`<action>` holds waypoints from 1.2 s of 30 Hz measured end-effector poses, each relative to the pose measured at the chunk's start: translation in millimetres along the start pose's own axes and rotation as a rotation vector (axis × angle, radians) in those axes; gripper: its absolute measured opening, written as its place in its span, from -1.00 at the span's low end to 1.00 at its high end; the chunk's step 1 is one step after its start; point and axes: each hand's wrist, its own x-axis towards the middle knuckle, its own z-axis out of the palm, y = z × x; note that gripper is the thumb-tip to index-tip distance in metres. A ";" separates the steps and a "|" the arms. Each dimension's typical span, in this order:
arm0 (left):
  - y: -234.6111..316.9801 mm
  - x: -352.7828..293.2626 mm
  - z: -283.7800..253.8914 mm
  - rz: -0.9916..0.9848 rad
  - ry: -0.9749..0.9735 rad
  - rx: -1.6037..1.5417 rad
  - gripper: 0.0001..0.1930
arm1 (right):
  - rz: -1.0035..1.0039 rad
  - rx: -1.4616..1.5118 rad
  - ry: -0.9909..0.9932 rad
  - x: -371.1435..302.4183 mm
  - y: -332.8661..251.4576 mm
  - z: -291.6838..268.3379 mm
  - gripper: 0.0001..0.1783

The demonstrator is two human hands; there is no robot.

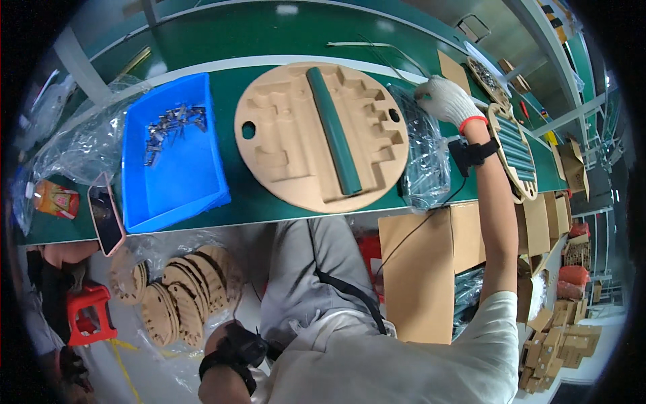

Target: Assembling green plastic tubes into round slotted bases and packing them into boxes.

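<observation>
A round tan moulded tray point(282, 176) lies on the green table in front of me, with a dark green tube point(333, 128) in its long middle groove. Beyond its right side is my right hand point(445, 99), in a white glove with a red cuff. Its fingers curl down beside the far end of a clear plastic bag point(425, 158) of dark parts; whatever is in them is hidden. My left hand point(217, 337) is low beside my lap, with a black strap and device at the wrist; its fingers are out of sight.
A blue bin point(178, 192) with small metal parts stands left, next to a phone point(106, 214) at the table edge. At right lies another tray point(517, 151) of green tubes. Open cardboard boxes point(417, 276) stand below right; stacked round trays point(188, 289) sit on the floor left.
</observation>
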 end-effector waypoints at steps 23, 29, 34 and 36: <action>22.8 -122.8 40.3 -0.733 -0.487 -0.265 -0.65 | 0.050 -0.030 -0.148 15.7 -6.2 -1.3 -0.57; 35.5 -124.5 48.9 -1.084 -0.420 -0.062 -0.81 | 0.139 0.393 0.028 4.5 17.7 -23.4 -0.51; 28.2 -124.5 55.9 -1.151 -0.423 -0.064 -0.85 | 0.255 0.470 0.231 -1.3 27.4 -32.5 -0.55; 27.0 -126.3 59.7 -1.275 -0.400 -0.129 -0.86 | 0.270 0.506 0.296 -2.9 29.0 -36.6 -0.58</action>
